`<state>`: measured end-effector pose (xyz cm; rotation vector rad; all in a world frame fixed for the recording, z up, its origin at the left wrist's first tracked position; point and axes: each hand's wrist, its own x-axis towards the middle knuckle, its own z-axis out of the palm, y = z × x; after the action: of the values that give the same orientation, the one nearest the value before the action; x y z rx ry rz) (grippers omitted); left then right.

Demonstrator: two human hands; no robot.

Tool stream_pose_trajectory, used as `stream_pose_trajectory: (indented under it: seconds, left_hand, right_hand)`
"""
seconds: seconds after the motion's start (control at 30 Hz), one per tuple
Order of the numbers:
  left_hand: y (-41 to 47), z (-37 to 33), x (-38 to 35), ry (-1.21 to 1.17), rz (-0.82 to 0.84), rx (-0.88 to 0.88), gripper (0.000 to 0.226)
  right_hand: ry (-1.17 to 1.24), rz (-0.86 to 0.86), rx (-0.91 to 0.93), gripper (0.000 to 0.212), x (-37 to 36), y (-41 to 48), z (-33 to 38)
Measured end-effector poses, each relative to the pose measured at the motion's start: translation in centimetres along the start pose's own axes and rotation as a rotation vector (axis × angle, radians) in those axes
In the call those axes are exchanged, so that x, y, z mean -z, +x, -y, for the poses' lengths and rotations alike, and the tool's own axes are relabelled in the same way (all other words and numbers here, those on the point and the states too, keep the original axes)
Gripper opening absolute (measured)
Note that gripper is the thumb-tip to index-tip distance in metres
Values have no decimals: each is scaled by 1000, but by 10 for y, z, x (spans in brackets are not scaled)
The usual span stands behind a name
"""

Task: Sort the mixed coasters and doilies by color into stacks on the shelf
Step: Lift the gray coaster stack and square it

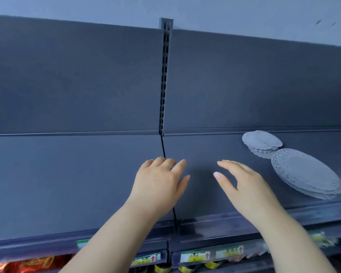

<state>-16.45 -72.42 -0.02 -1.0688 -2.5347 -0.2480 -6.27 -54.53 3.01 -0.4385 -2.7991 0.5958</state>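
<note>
both hands hovered over the grey shelf point(87, 184) at lower centre, left hand point(158, 182) and right hand point(242, 186) with fingers spread, holding nothing. two white doily stacks at right: small stack point(261, 140) behind, large stack point(305, 172) in front, overlapping.

So there's two piles of doilies sitting on the dark shelf point(87, 184), both over in the right part of the frame. They're round paper ones and look pale, whitish-grey in this light.

The smaller stack point(261, 140) is further back, near the shelf's back wall. It has scalloped edges and it's a bit messy: the lower sheets poke out toward the lower right from under the top one.

The bigger stack point(305, 172) is just in front and to the right of it, closer to the shelf's front lip. It has a plain center with a lacy punched-hole border, and its layers are fanned out slightly at the lower edge. Its upper-left rim meets the small pile; can't tell if it actually overlaps it.
</note>
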Motion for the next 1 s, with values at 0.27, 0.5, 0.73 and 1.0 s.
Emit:
stream_pose_trajectory:
  seconds: [0.27,0.5,0.73,1.0]
  left_hand:
    - [88,-92,-39,49,12,-11,48]
    - [174,-166,-75,77,137,9,46]
    - [221,-199,-111,163,368,70,46]
    - [222,-214,-123,-16,392,255,45]
  right_hand:
    - [44,28,-40,39,52,55,-116]
    - [14,122,-67,39,79,124,-198]
    - [43,197,-133,45,73,190,-256]
    - [402,343,-346,85,59,234,-293]
